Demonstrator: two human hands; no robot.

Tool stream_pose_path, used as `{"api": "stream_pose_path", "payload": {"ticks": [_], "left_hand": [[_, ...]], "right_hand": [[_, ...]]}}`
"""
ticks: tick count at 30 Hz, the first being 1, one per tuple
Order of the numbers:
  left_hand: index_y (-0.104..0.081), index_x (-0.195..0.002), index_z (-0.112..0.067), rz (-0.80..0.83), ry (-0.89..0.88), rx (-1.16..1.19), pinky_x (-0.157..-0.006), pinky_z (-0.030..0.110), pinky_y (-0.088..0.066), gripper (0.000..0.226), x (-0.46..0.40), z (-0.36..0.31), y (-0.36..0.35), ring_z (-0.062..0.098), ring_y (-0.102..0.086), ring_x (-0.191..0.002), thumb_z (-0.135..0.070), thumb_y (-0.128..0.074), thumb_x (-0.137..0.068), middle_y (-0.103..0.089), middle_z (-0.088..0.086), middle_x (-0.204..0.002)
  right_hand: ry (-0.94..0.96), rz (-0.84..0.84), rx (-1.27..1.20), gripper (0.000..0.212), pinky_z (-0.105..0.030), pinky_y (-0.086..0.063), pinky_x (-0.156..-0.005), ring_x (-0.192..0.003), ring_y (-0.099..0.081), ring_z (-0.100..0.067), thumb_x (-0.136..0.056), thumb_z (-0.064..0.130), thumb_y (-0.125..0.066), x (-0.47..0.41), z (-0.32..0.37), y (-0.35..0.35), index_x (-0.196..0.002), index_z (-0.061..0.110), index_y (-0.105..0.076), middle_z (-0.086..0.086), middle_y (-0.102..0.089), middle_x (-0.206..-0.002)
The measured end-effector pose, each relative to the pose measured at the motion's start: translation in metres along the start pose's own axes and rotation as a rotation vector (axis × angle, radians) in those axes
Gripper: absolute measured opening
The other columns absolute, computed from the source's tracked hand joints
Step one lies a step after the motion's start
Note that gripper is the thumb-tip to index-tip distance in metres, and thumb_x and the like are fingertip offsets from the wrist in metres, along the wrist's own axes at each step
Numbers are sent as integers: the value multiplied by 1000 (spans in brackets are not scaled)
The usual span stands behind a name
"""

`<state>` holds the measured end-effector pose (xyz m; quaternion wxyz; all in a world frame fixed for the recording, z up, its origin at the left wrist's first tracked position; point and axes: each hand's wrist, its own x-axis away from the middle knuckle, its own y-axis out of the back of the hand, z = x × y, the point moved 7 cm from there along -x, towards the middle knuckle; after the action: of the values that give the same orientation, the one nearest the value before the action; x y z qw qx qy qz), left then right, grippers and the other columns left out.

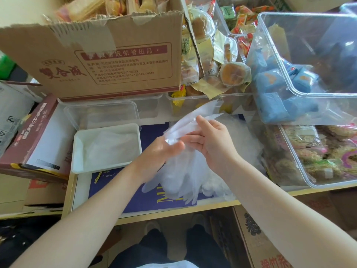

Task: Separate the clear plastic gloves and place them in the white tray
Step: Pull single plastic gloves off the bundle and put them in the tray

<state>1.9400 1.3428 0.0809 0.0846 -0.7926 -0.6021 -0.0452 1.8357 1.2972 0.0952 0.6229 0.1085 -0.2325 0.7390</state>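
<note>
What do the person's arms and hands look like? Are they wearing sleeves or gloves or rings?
Both arms are bare all the way from the bottom edge of the picture to the wrists, with no sleeves showing. The left hand and the right hand are bare too: no gloves on them, and no rings, watch or bracelet that I can see. Lower down, the person wears dark trousers.

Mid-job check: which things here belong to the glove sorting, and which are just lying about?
Job:
clear gloves, bunch in both hands
left hand
right hand
white tray, some gloves already inside

Lying about:
cardboard box
clear bins of snacks
empty clear container
</note>
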Motion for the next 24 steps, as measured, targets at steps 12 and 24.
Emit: {"api": "stream_pose_path", "payload": {"ticks": [12, 24], "left_hand": [[-68, -102, -6, -110, 240, 439, -86, 26, -51, 29, -2, 17, 27, 20, -65, -98, -11, -51, -80, -70, 8, -103], [-65, -101, -10, 124, 552, 84, -60, 30, -47, 26, 9, 62, 42, 24, -67, -81, -32, -59, -88, -66, 18, -98]], "right_hand": [[409, -217, 651, 55, -22, -36, -91, -107, -44, -7, -78, 28, -73, -15, 20, 55, -123, 23, -42, 6, -46, -116], [-50, 201, 361, 18, -16, -45, -55, -55, -51, -6, -95, 16, -52, -61, -26, 61, -78, 14, -58, 4, -55, -63]]}}
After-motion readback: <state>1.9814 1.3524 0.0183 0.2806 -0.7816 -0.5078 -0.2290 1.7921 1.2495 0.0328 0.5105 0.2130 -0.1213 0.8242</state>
